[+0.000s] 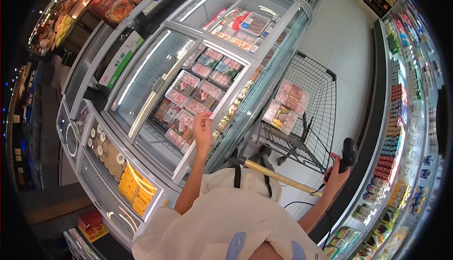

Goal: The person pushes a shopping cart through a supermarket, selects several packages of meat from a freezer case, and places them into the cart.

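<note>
My left hand [202,130] is raised at the near rim of a glass-topped chest freezer [244,60], its fingers slightly bent and touching or just above the frame; no object shows in it. Below and beyond it, clear trays of pink meat [182,88] lie in stacks inside the freezer, where a sliding glass lid is drawn aside. My right hand [336,175] is closed around a black handheld device [348,155] with a cord, beside the end of the cart's yellow handle bar [279,176]. The wire shopping cart [318,83] holds two packs of meat [281,116].
A refrigerated shelf with cups and bottles [391,146] runs along the right. Yellow packages [136,189] lie in a freezer section at the lower left. A green and white box [121,60] stands beyond the lids. Tiled floor [339,22] stretches ahead between the freezer and the shelf.
</note>
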